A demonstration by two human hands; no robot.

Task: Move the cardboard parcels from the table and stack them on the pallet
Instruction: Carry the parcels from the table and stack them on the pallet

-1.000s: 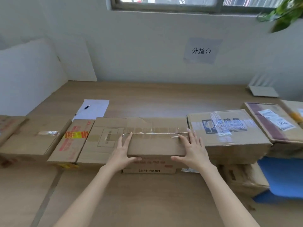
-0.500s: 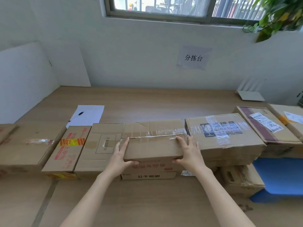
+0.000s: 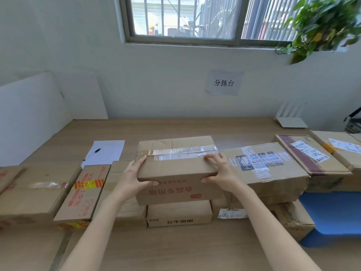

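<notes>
- My left hand [image 3: 134, 179] grips the left end of an oblong brown cardboard parcel [image 3: 175, 173]. The fingers lie over its top edge and the thumb presses its front face.
- My right hand [image 3: 220, 173] clamps the right end of the same parcel, fingers curled onto the clear tape strip along the top, thumb on the front.
- The parcel sits level between my palms, and red characters on its front face read upside down to me.
- Directly under the parcel is a smaller tan cardboard box with black lettering [image 3: 178, 215]; I cannot tell whether the two touch.
- Just left of the parcel lies a flat cardboard box with red print and a yellow band [image 3: 86, 190].
- Just right of the parcel stands a larger cardboard box with a blue-black label under clear tape [image 3: 261, 165].
- Behind the parcel, the pale wooden table [image 3: 175, 128] runs to the wall.
- Behind and left of the parcel, a white paper sheet [image 3: 106, 153] lies on the table with a dark pen [image 3: 98, 150] on it.
- Lower right of the parcel a blue slab [image 3: 332, 212] shows, possibly the pallet.
</notes>
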